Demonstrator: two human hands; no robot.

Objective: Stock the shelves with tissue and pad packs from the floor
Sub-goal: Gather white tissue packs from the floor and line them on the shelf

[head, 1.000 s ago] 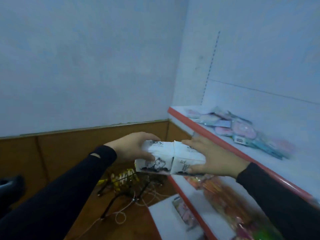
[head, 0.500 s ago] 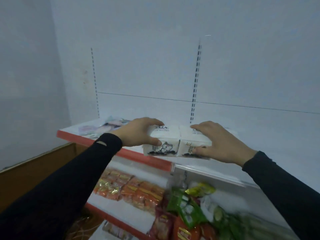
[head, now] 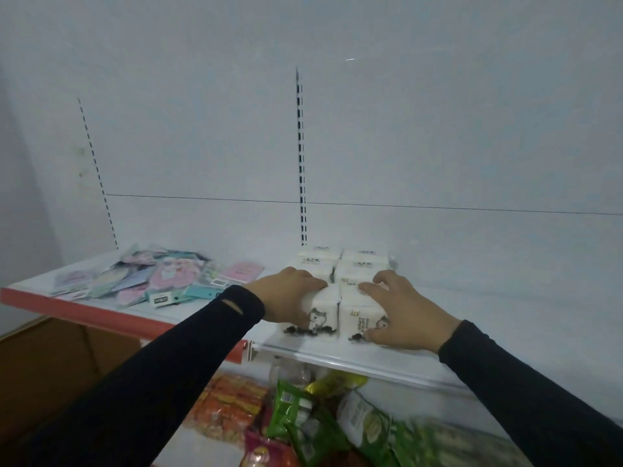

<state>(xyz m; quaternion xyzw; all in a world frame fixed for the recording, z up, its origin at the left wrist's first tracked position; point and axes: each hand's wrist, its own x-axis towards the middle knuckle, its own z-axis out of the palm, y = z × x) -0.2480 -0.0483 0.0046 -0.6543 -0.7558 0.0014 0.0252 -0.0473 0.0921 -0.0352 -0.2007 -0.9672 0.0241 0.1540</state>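
Note:
Two white tissue packs with a cartoon animal print sit side by side on the upper white shelf point(head: 505, 318), near its front edge. My left hand point(head: 286, 296) grips the left tissue pack point(head: 322, 315) from its left side and top. My right hand point(head: 404, 311) grips the right tissue pack point(head: 359, 320) from its right side and top. Right behind them lie several more white tissue packs point(head: 344, 262) in two rows, reaching to the back wall. A loose heap of flat pad packs point(head: 158, 278), pink and teal, covers the shelf's left part.
The shelf's front rail point(head: 101, 315) is red on the left section. A slotted upright point(head: 301, 156) runs up the back wall. The shelf below holds orange snack bags point(head: 232, 406) and green bags point(head: 317, 423). A brown wooden wall panel point(head: 50, 358) is at the lower left.
My view swung from the corner and floor to face the shelf. Both hands carried the two tissue packs up over the rail and set them down on the shelf before the stacked packs.

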